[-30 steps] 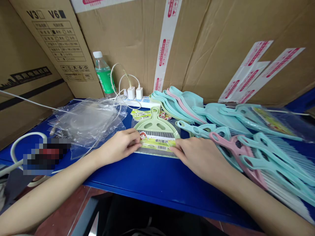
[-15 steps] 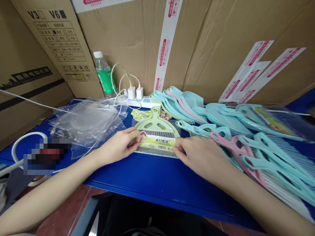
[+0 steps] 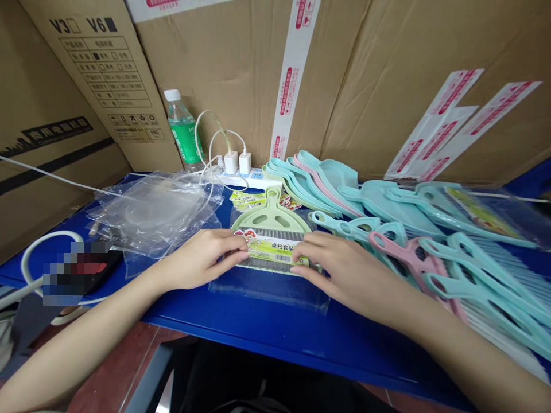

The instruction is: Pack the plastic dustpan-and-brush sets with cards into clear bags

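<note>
A light green hand brush and dustpan set (image 3: 275,219) lies flat on the table in front of me, inside a clear plastic bag (image 3: 275,291). The bag's loose end spreads towards me below the bristles. Across the bristles is a yellow-green label card (image 3: 275,246) with printed characters. My left hand (image 3: 210,255) rests at the left side of the set, fingers stretched out and thumb a little apart. On the right side, my right hand (image 3: 333,264) touches the card's right end with fingertips and thumb spread apart.
Several turquoise and pink brushes (image 3: 413,255) lie on the right, with dustpans (image 3: 374,203) behind them. Clear bags (image 3: 150,209) are piled at left. A power strip (image 3: 253,179), a bottle (image 3: 184,135) and loose label cards (image 3: 245,201) stand or lie at the back, before cardboard boxes (image 3: 232,69).
Both hands have loosened from a pinch at the set's sides, fingers now spread. The right hand has shifted left onto the card. The bag's loose end now lies flat towards me.
</note>
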The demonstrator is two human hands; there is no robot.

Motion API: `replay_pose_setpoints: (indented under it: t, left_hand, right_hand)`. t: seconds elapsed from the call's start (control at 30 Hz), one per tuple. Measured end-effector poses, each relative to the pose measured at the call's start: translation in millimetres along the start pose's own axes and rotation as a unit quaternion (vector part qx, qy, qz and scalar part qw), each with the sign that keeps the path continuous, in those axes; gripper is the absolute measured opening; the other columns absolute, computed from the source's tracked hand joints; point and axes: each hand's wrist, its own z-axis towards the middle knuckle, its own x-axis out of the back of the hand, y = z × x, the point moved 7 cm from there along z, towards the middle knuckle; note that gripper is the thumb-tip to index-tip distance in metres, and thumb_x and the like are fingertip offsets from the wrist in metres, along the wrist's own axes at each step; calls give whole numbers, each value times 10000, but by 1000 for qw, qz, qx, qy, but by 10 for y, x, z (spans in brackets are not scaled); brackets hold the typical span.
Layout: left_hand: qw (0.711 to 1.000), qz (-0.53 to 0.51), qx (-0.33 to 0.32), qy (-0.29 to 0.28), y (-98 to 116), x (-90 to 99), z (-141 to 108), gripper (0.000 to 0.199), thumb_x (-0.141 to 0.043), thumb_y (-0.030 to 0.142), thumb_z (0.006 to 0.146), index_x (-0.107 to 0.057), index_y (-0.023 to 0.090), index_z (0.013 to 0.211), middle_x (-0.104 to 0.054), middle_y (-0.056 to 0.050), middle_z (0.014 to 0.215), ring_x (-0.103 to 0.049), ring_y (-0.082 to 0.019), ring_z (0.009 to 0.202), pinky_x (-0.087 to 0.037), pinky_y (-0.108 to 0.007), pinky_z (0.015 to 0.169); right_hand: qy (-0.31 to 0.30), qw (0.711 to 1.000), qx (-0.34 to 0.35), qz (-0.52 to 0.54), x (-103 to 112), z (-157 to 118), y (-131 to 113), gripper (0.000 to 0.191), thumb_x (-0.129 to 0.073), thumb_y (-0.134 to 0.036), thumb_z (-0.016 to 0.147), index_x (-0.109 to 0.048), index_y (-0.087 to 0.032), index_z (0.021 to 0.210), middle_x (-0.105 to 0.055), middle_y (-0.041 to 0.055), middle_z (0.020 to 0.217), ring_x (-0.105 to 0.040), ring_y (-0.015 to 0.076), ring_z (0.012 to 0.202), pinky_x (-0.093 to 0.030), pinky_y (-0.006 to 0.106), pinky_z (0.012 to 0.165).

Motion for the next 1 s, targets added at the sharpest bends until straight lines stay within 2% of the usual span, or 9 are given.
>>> replay_pose_setpoints:
  t: [0.07, 0.13, 0.33, 0.5, 0.67, 0.8, 0.9, 1.0]
  left_hand:
    - [1000, 20, -11, 11, -2, -13, 0, 222, -439, 293, 986, -603, 185, 883, -634, -22, 817, -599, -146, 727, -469, -263, 676]
    - [999, 36, -27, 18, 4, -30, -5, 178, -485, 306, 970, -598, 185, 902, -638, -26, 852, -601, -148, 756, -484, -268, 697]
    - [989, 128, -67, 32, 27, -83, -29, 179, -453, 302, 984, -583, 179, 976, -638, -38, 879, -604, -165, 793, -503, -288, 703]
    - [983, 166, -71, 43, 47, -80, -25, 231, -359, 241, 1003, -570, 180, 931, -635, -30, 815, -588, -144, 708, -508, -275, 669]
    - [959, 250, -125, 37, 146, -90, -27, 320, -309, 175, 1003, -618, 206, 927, -616, -20, 824, -576, -133, 712, -501, -248, 655]
    - [940, 300, -153, 54, 192, -104, -35, 314, -331, 169, 1006, -642, 201, 1035, -601, -20, 810, -580, -139, 679, -491, -245, 613]
    - [929, 333, -151, 50, 174, -155, -35, 297, -350, 139, 982, -640, 152, 1046, -609, -49, 841, -604, -171, 700, -513, -280, 611]
    - [933, 335, -133, 23, 131, -209, -32, 300, -359, 133, 964, -636, 138, 1082, -614, -65, 886, -624, -184, 745, -548, -306, 654]
  right_hand:
    - [18, 997, 27, -67, -18, 5, -27, 31, -642, -217, 871, -625, -196, 886, -668, 61, 920, -622, 227, 861, -468, 337, 715]
    - [20, 994, 45, -100, -54, 11, -43, 90, -683, -208, 840, -624, -188, 906, -664, 64, 930, -625, 233, 871, -480, 345, 719]
    - [24, 990, 66, -122, -101, 19, -91, 57, -623, -146, 859, -596, -192, 838, -664, 36, 840, -637, 209, 797, -464, 331, 688]
    - [36, 987, 82, -133, -110, 13, -139, 80, -567, -127, 882, -571, -195, 840, -636, 29, 804, -607, 192, 730, -443, 318, 659]
    - [57, 981, 129, -130, -111, -7, -229, 238, -422, -40, 902, -596, -201, 877, -620, 24, 809, -589, 179, 739, -451, 310, 676]
    - [70, 975, 157, -141, -113, -23, -277, 278, -425, -10, 889, -638, -189, 866, -607, 24, 793, -573, 176, 724, -451, 299, 664]
    - [80, 970, 167, -158, -118, -26, -295, 267, -461, -1, 870, -674, -161, 896, -609, 34, 779, -577, 188, 727, -462, 307, 667]
    - [81, 966, 167, -177, -135, -20, -303, 282, -465, 8, 854, -691, -146, 923, -615, 40, 768, -582, 196, 727, -476, 313, 656]
